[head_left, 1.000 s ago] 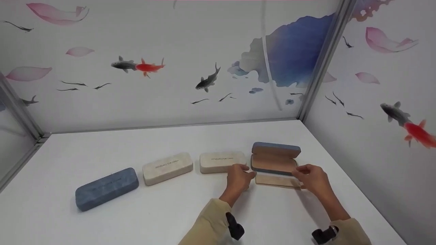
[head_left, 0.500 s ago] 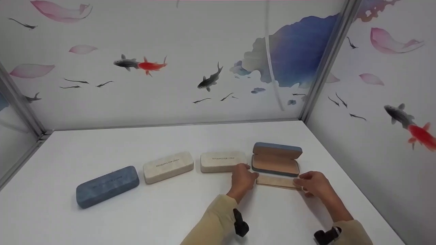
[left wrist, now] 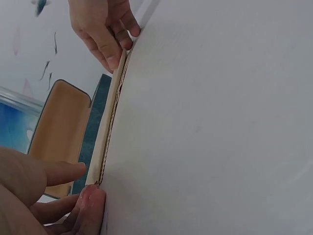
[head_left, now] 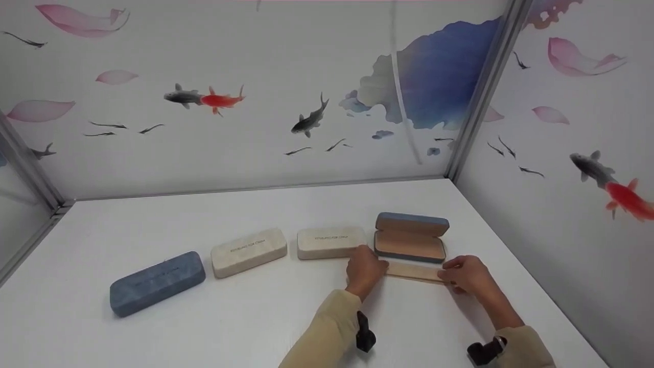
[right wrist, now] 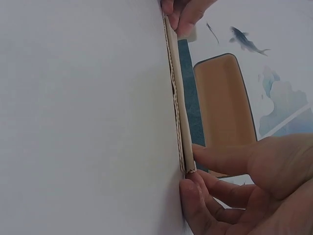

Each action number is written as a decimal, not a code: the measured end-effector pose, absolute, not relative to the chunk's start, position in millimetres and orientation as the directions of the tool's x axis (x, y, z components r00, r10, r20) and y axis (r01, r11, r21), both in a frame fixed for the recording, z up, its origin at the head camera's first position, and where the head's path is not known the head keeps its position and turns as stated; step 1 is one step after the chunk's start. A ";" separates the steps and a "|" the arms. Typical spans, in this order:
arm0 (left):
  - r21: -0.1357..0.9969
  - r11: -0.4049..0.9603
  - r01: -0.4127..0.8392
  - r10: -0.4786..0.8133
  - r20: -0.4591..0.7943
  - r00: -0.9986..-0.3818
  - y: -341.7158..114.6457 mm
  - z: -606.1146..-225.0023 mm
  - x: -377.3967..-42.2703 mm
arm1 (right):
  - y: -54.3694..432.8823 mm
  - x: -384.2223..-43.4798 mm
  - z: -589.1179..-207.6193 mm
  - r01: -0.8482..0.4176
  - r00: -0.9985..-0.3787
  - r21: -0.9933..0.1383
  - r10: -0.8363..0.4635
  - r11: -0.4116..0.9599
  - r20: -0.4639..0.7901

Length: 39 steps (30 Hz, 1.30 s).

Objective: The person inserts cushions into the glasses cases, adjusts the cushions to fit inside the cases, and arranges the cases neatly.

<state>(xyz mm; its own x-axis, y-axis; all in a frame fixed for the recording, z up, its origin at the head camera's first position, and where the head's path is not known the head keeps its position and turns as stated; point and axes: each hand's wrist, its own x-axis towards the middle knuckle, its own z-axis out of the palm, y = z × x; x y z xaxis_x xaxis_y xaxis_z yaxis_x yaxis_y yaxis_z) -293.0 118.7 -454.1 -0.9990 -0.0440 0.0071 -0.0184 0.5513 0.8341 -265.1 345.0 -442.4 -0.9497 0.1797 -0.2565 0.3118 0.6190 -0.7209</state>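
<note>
A flat folded strip of corrugated cardboard (head_left: 413, 272) lies on the table in front of an open blue glasses case (head_left: 410, 246) with a tan lining. My left hand (head_left: 365, 271) pinches the strip's left end, thumb near its upper face and fingertips at the end edge. At the other end, my right hand (head_left: 470, 276) pinches the strip between thumb and fingers. Both wrist views show the layered cardboard edge (left wrist: 113, 117) stretched between the two hands, with the case's lined lid (right wrist: 227, 98) standing up behind it.
Left of the open case are a cream glasses case (head_left: 331, 243), a second cream case (head_left: 249, 253) and a closed blue case (head_left: 157, 284). The white table (head_left: 230, 332) meets printed wall panels (head_left: 255, 168) at the back and right.
My left hand has moved a little right onto the strip's left end. My right hand has shifted from the open case's front corner down onto the strip's right end.
</note>
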 end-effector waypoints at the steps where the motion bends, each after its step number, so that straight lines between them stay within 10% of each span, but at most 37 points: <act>1: 0.834 0.552 -0.014 -0.041 0.010 -0.999 119.3 -454.8 -293.2 | 345.1 -264.9 -442.7 0.306 -0.951 -0.721 0.176 0.622 -0.253; 21: 0.853 0.522 0.031 0.011 0.029 -1.000 114.7 -447.5 -285.2 | 343.2 -263.9 -438.8 0.308 -0.951 -0.727 0.196 0.614 -0.237; 39: 0.984 0.144 -0.108 0.065 -0.118 -0.991 104.6 -438.3 -300.7 | 337.6 -269.2 -412.3 0.208 -0.978 -0.798 0.144 0.566 -0.153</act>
